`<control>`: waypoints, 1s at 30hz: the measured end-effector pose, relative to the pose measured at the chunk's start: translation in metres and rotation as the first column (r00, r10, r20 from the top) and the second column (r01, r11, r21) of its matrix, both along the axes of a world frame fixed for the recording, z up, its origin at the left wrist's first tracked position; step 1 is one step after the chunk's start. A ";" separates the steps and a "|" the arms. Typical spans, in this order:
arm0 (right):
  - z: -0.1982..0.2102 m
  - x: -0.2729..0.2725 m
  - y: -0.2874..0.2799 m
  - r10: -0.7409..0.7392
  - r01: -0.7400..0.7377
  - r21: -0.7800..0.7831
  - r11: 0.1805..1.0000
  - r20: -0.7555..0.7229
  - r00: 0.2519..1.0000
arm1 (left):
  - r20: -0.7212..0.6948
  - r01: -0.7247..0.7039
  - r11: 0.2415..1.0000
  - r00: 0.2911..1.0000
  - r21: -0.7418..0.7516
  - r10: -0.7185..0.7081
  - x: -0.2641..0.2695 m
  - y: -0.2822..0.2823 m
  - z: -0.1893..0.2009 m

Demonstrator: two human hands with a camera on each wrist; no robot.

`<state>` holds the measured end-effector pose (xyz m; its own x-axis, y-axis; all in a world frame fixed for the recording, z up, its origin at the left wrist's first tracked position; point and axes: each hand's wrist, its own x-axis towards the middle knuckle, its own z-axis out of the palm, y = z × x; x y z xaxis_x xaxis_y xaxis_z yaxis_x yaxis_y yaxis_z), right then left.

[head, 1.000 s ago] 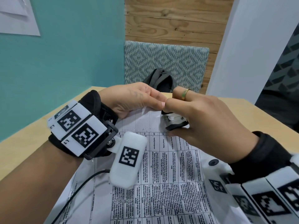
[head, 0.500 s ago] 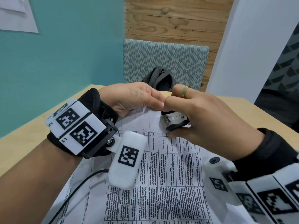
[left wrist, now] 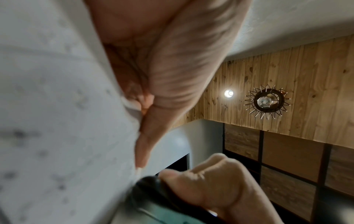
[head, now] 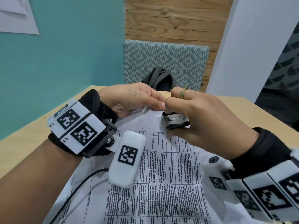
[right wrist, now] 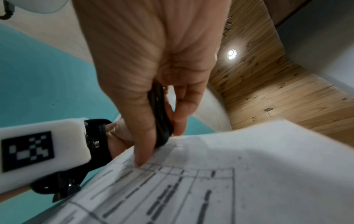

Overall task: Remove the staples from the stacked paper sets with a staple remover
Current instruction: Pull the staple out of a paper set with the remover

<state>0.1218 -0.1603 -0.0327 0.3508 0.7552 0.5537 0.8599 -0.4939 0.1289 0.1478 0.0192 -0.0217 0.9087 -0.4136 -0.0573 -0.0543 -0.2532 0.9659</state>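
Note:
A printed paper set (head: 163,183) with a text table lies on the wooden table (head: 32,143). My left hand (head: 137,101) pinches the far top edge of the paper (left wrist: 57,121) between thumb and fingers. My right hand (head: 194,120) grips a black and silver staple remover (head: 176,121), held against the paper's top corner beside the left fingertips. In the right wrist view the staple remover (right wrist: 161,121) sits squeezed between thumb and fingers, its tip on the sheet (right wrist: 229,174). No staple is visible.
A dark bag (head: 159,80) rests on a patterned chair (head: 165,60) just beyond the table's far edge. A teal wall (head: 64,62) stands to the left and a white pillar (head: 252,46) to the right. A black cable (head: 77,188) crosses the paper near my left forearm.
Both hands stay at the paper's top corner. The right hand with the staple remover has shifted slightly, and the view has dipped a little.

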 end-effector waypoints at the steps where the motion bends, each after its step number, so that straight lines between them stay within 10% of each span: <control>1: 0.000 0.000 0.000 0.001 -0.001 0.011 1.000 0.003 1.000 | -0.009 0.013 1.000 1.000 -0.001 -0.013 0.001 0.001 -0.001; 8: 0.007 0.004 -0.006 0.051 -0.031 0.131 0.991 -0.150 0.987 | -0.098 0.198 0.979 0.974 -0.053 -0.202 -0.004 0.008 0.006; 30: 0.012 0.009 -0.015 0.028 0.086 0.310 0.947 -0.345 0.938 | 0.114 -0.052 0.998 0.992 -0.018 0.053 -0.011 -0.011 0.002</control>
<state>0.1309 -0.1756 -0.0211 0.5795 0.5477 0.6035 0.8076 -0.4850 -0.3353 0.1372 0.0085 -0.0197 0.9294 -0.3651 0.0541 -0.1517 -0.2442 0.9578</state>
